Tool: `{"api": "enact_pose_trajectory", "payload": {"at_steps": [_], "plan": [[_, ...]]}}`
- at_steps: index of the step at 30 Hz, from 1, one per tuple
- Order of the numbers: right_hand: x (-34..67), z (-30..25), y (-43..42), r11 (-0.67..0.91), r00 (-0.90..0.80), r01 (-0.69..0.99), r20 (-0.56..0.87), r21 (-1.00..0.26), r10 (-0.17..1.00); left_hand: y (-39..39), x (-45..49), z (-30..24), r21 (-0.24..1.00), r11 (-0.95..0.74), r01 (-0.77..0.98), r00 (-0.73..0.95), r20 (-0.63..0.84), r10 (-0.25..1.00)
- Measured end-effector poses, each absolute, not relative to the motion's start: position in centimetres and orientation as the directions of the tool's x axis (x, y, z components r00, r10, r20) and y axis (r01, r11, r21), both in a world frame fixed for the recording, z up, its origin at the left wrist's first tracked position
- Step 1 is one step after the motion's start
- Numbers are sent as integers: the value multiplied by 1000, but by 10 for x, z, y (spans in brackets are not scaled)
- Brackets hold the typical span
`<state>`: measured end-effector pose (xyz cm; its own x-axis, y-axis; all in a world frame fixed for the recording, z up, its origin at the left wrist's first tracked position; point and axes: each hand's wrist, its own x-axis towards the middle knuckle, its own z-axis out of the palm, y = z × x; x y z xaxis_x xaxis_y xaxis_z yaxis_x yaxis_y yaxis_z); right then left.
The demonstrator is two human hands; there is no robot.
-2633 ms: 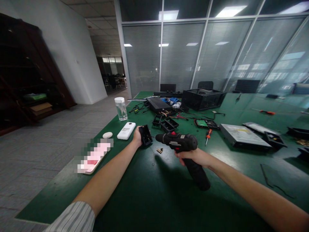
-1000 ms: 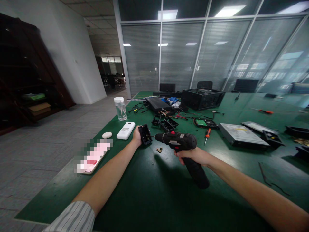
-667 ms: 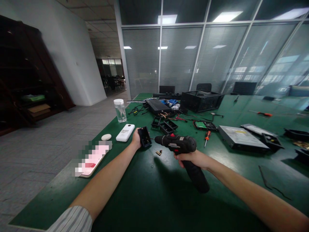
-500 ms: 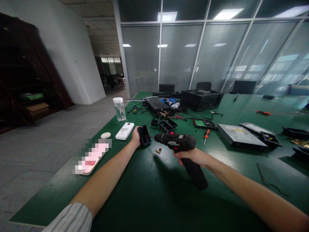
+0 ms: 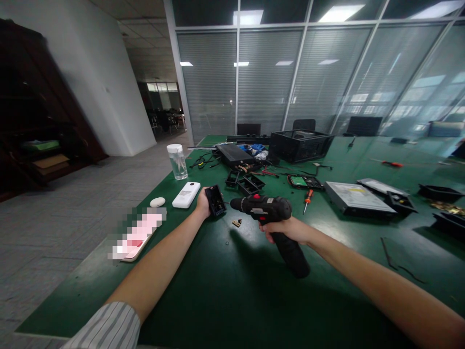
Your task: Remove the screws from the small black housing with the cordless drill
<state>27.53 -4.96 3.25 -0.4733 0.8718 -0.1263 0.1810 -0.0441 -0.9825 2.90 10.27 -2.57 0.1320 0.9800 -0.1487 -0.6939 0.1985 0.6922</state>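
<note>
My left hand (image 5: 204,202) is closed around the left side of a small black plastic box (image 5: 215,200), its open face turned toward me and to the right. In my right hand (image 5: 281,230) is a black cordless drill (image 5: 267,208), gripped by its handle and lying level. The drill's bit points left at the box's right edge; whether it touches anything inside cannot be made out. Below the bit, small brass-coloured parts (image 5: 237,223) lie on the green table (image 5: 218,300).
Left of the box are a white power bank (image 5: 186,195), a white oval case (image 5: 157,202), a pink phone (image 5: 140,237) and a clear bottle (image 5: 177,162). Behind lie black frames (image 5: 250,184) and a black case (image 5: 301,146). A screwdriver (image 5: 308,199) and disc drive (image 5: 358,198) lie right.
The whole view has shifted slightly, so everything sits a little higher and further left. Both hands keep the same hold, with the drill still pointing at the black box.
</note>
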Motion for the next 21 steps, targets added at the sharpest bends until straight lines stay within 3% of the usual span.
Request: {"api": "enact_pose_trajectory", "payload": {"at_steps": [21], "plan": [[274, 36, -51, -56, -462, 193, -141, -980, 876, 100, 30, -22, 666, 216, -714, 123, -184, 975]]}}
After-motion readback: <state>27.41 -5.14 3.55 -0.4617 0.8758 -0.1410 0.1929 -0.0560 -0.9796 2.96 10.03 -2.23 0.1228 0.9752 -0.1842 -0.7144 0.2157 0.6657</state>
